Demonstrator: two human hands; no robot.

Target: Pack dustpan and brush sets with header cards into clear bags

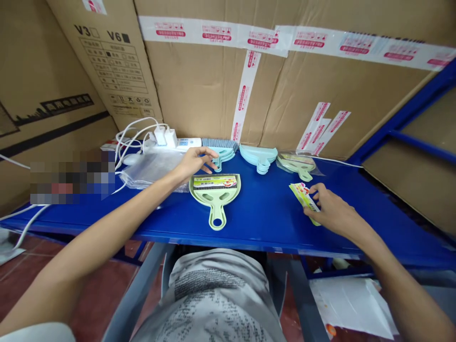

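Note:
A pale green dustpan with a brush nested in it (216, 204) lies on the blue table, handle toward me, a printed card label (214, 182) across its wide end. Above it my left hand (197, 164) hovers with fingers apart, holding nothing, close to a light blue brush (224, 156) with grey bristles. My right hand (329, 209) pinches a stack of yellow-green printed cards (302, 195) over the right part of the table. Behind the hands sit light blue dustpans (259, 156), stacked, and a green dustpan set in a clear bag (298, 164).
Clear plastic bags (153, 168) are piled at the left, by white cables and chargers (166, 137) on a power strip (189, 142). Taped cardboard (203, 85) walls the back of the blue table (263, 213). A blue metal frame (420, 145) stands at the right.

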